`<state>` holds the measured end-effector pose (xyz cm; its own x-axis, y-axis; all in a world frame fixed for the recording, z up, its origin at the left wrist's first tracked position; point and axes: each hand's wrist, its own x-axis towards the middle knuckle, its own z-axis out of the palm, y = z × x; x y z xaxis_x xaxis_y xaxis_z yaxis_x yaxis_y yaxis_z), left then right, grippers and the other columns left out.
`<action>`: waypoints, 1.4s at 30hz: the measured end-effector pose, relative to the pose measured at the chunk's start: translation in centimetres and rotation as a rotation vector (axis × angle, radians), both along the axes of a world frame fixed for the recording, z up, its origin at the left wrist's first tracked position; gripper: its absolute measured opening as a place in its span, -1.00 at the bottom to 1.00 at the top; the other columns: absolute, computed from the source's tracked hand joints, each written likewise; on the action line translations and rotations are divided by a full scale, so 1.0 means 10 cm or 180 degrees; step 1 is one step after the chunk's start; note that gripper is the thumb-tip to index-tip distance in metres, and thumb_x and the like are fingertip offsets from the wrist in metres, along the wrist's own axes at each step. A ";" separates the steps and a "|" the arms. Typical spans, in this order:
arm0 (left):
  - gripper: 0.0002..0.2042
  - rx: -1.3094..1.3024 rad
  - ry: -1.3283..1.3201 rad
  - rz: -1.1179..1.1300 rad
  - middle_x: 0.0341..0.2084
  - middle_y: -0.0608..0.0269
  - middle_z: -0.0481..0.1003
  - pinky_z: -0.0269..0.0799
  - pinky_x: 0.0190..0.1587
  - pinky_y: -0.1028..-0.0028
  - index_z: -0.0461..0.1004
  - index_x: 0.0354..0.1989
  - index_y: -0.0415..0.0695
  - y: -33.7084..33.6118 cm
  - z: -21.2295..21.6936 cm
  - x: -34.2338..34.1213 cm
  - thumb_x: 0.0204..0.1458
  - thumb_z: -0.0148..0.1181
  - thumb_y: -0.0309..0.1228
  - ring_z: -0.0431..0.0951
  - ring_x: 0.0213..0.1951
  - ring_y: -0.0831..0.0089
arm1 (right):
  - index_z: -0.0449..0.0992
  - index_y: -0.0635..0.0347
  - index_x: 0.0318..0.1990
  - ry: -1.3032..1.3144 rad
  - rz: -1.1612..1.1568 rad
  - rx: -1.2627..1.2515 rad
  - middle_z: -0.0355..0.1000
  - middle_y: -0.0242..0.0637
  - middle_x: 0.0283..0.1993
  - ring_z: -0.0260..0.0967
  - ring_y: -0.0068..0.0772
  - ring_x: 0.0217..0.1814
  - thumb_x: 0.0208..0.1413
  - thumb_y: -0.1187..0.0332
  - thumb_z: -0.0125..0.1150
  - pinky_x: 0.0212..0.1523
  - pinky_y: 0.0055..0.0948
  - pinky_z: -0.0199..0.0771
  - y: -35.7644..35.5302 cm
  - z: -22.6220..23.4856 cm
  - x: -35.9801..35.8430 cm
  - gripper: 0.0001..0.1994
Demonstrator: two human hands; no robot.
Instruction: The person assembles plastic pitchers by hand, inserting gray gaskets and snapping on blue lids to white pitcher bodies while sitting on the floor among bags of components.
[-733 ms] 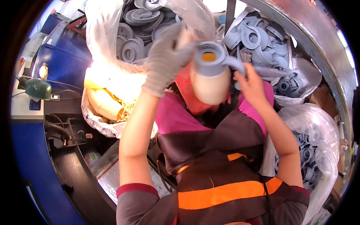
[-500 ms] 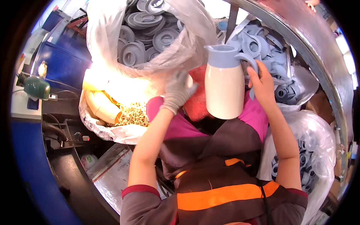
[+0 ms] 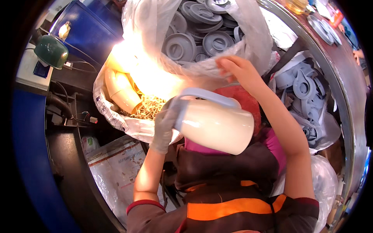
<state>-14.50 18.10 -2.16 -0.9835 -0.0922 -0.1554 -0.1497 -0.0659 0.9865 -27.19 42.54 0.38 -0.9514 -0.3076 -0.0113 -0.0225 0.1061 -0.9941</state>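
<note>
My gloved left hand grips the grey top end of a cream plastic jug. The jug lies on its side in front of my chest, its grey handle facing up. My bare right hand is off the jug, above it. Its bent fingers rest against the clear plastic bag full of round grey lids, and it holds nothing.
A second bag at the left holds cream jug bodies and small yellowish pieces. Grey moulded parts fill a bag at the right, under a curved metal table edge. A green lamp and a blue cabinet stand far left. A white sack lies below.
The jug went from upright to lying sideways and came lower. My right hand let go of its handle and rose to the lid bag. My left hand closed on the jug's top.
</note>
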 end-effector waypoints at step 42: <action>-0.52 0.2710 -0.0450 0.0629 -0.02 0.09 0.45 0.32 0.14 0.23 0.34 0.07 -0.22 0.21 -0.25 0.38 0.15 -0.04 -0.07 0.43 0.04 0.27 | 0.40 0.14 0.06 0.2287 -0.0245 0.0669 0.33 -0.16 0.01 0.37 -0.17 -0.07 -0.43 0.23 0.30 -0.11 -0.36 0.41 0.76 0.02 1.31 -0.31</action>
<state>-10.68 20.18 -4.68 -0.9282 -0.0559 -0.3678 -0.1749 -0.8070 0.5640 -14.06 50.17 0.63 -0.7655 -0.3000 0.5692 -0.6428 0.3195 -0.6962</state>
